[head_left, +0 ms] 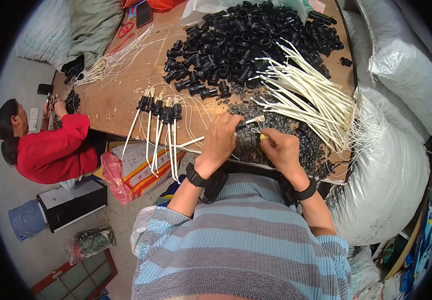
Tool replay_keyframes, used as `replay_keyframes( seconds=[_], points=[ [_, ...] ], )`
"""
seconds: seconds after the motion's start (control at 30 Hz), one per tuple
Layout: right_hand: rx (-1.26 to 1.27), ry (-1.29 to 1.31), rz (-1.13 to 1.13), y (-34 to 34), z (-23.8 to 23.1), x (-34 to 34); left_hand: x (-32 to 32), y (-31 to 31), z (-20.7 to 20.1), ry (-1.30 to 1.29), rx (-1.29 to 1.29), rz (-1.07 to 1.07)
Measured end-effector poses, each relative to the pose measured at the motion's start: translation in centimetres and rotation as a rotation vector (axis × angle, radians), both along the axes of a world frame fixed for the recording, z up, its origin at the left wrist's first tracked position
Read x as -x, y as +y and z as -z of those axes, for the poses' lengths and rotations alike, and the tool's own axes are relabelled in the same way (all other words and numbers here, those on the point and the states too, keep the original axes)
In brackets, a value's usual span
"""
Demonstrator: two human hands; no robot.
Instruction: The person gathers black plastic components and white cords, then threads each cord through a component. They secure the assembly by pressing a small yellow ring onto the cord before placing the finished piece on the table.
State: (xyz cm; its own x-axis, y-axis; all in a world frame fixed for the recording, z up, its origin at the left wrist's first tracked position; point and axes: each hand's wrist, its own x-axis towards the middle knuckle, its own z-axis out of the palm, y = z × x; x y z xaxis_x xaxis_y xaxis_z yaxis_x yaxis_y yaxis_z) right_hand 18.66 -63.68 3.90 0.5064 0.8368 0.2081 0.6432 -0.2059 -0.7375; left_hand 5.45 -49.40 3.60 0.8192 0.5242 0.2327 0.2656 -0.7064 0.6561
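My left hand [220, 139] is closed at the near edge of the wooden table, its fingers round a white-sleeved wire [192, 142]. A pale tip [255, 120] sticks out past those fingers toward the right, beside a small dark piece. My right hand [282, 150] is pinched shut, close to that tip. Something small and yellow [263, 136] shows at its fingertips, with a thin white wire looping above it; most of it is hidden. Left of my hands, several black sockets [167, 114] with white-sleeved wires hang over the table edge.
A heap of black sockets [241, 45] covers the far table, with small dark pieces [256, 105] scattered nearer. White-sleeved wires [308, 97] lie bundled at right. Full white sacks [386, 170] stand beside the table. A person in red [56, 150] works at the far left.
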Motion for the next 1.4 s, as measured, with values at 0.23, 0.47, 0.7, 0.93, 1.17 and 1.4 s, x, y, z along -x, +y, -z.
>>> replay_keyframes(
  seconds=[0.23, 0.47, 0.7, 0.93, 1.17, 1.4],
  points=[
    [-0.032, 0.01, 0.03, 0.7, 0.2, 0.0, -0.2, -0.6, 0.4, 0.005, -0.084, -0.002],
    [-0.053, 0.031, -0.071, 0.8, 0.3, 0.0, -0.4, -1.1, 0.2, 0.022, -0.096, 0.052],
    [-0.046, -0.024, -0.058, 0.4, 0.4, 0.2, -0.5, -1.0, -0.1, 0.045, -0.072, 0.085],
    [0.032, -0.344, -0.17, -0.3, 0.4, -0.1, -0.6, -0.8, 0.2, 0.052, -0.09, 0.079],
    [0.043, -0.478, -0.115, -0.2, 0.8, 0.1, -0.4, -0.9, 0.3, 0.057, -0.101, 0.084],
    [0.039, -0.036, -0.097, 0.2, 1.1, 0.7, -0.9, -1.6, -0.4, 0.087, -0.024, 0.104]
  ],
)
